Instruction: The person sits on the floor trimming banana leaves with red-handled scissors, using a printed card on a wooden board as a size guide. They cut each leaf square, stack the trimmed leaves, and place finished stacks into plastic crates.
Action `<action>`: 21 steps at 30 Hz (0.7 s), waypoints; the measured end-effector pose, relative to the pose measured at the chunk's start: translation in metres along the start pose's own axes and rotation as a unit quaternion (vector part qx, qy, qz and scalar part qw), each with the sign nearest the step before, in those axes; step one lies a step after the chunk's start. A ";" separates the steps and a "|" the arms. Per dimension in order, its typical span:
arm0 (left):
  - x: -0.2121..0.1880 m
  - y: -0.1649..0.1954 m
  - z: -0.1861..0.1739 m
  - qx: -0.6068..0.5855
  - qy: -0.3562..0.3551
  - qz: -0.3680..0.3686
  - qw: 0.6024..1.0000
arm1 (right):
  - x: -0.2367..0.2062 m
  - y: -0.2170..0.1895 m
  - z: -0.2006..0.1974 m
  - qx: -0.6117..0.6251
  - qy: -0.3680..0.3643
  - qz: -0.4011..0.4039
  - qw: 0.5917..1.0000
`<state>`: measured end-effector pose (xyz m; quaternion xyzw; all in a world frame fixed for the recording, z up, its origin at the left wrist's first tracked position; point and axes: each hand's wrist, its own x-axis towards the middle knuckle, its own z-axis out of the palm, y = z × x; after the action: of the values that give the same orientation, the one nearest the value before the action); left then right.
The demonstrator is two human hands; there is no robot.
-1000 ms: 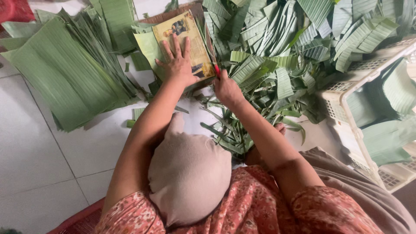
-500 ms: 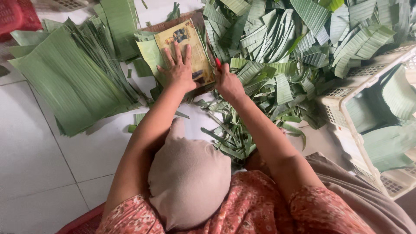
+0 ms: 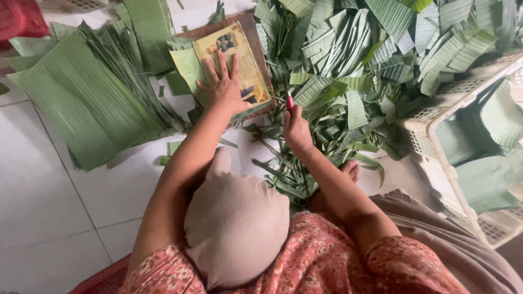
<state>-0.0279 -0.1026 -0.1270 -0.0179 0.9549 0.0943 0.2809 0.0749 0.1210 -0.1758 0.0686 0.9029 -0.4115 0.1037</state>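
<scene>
Knife hand [image 3: 297, 129] is the change: a sec ago the right hand sat tight against the near-right edge of the yellow card template [image 3: 239, 68], small red-handled blade [image 3: 290, 101] at the card's side; now it sits nearer and to the right, off the card, over the loose leaf trimmings [image 3: 289, 174] on the floor. Fingers closed around the red handle, tip pointing far. Judged from that, a cut along the right edge of the card looks finished, w/ the blade clear of the stack.

Left hand [image 3: 224, 84] is flat & open, fingers spread, palm pressing down on the card just as in the earlier pics – no shift. Card lies on a green leaf piece [image 3: 188, 65] that pokes out at its left edge, both on a brown board [image 3: 253, 27] whose far-right corner shows.

Left of the board: big stack of cut banana-leaf sheets [image 3: 81, 103], squared off, on the white tiled floor [image 3: 49, 201]. Right & far: heap of uncut folded leaf strips [image 3: 381, 49]. Far right: white plastic basket [image 3: 430, 122] w/ more leaf pieces inside. Red basket rim at the near-left edge, another red one at the far-left corner. Beige cloth bundle [image 3: 237, 223] rests on the person's lap, between the arms
</scene>
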 end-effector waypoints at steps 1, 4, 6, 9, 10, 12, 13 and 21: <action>0.000 -0.001 0.000 -0.001 -0.004 -0.002 1.000 | -0.005 0.004 0.002 -0.027 -0.032 0.001 0.999; 0.002 -0.001 0.000 0.005 -0.006 0.000 1.000 | -0.014 0.012 0.005 -0.048 -0.047 0.003 0.998; 0.003 -0.001 0.000 0.016 -0.006 -0.007 1.000 | -0.015 0.015 0.006 0.018 0.030 0.001 0.999; 0.003 -0.002 0.002 0.006 0.003 0.005 1.000 | -0.014 0.018 0.006 -0.045 -0.061 -0.013 0.997; 0.004 -0.001 0.002 0.009 0.003 0.004 1.000 | -0.012 0.019 0.006 -0.065 -0.066 -0.018 0.996; 0.005 -0.001 0.004 0.016 0.009 -0.001 1.000 | -0.009 0.023 0.006 -0.100 -0.075 -0.034 0.992; 0.006 -0.001 0.004 0.014 0.014 0.002 1.000 | -0.006 0.025 0.005 -0.062 -0.039 -0.030 0.997; 0.003 0.012 0.010 0.019 0.031 0.004 0.999 | 0.060 0.033 -0.054 -0.124 0.109 0.060 0.985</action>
<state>-0.0262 -0.0886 -0.1353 -0.0119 0.9649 0.0765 0.2511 0.0168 0.1855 -0.1804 0.1537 0.9469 -0.2799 0.0368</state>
